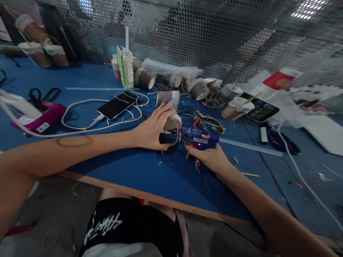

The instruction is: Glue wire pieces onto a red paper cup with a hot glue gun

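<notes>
Glue gun [200,138]: one, in right hand [211,157]; left hand [150,131]: one cup [172,124].

Passage lies along the near tabletop [144,167], while the glue gun [212,139] obstructs the red-handled tool [203,125] beyond.

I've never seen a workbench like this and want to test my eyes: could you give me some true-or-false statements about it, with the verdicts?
1. The right hand holds a blue glue gun. True.
2. The left hand holds a phone. False: it holds a small cup.
3. A red light glows on the side of the glue gun. True.
4. The drink carton lies flat on its side. False: it stands upright.
5. The tabletop is bright yellow. False: it is blue.
6. A perforated screen rises behind the things on the table. True.
</notes>
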A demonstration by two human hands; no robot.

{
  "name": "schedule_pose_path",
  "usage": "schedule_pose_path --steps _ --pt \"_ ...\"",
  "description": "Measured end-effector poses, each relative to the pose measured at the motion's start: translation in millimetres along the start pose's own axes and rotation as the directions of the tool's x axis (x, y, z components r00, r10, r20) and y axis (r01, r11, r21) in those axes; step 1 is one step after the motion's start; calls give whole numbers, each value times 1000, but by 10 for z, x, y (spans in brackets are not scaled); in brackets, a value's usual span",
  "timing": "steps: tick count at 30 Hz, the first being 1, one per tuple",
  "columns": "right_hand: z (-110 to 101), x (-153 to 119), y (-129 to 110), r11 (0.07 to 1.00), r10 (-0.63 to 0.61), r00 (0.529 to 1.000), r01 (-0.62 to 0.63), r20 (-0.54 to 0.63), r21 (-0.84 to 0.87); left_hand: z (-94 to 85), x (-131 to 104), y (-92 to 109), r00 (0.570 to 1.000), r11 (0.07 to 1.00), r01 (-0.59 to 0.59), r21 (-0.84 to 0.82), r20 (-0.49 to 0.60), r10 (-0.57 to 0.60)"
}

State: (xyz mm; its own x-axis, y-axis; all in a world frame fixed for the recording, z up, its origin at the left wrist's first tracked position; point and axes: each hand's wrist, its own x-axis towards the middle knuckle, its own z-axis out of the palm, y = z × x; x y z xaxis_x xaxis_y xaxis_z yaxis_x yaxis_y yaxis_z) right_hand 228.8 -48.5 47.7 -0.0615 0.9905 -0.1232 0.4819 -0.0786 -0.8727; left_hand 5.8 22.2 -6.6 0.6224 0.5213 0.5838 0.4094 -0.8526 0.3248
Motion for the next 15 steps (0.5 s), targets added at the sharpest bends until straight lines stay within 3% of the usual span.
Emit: schedule_pose_path --steps 6,15 --pt "28 21 -40 995 96 995 -96 11 -36 1 -4 3 1000 1000 0 -2 -6 0" --pt "38 24 -65 990 134 991 -135 -21 -50 8 -1 0 1000 1000 -10 -8 -16 10"
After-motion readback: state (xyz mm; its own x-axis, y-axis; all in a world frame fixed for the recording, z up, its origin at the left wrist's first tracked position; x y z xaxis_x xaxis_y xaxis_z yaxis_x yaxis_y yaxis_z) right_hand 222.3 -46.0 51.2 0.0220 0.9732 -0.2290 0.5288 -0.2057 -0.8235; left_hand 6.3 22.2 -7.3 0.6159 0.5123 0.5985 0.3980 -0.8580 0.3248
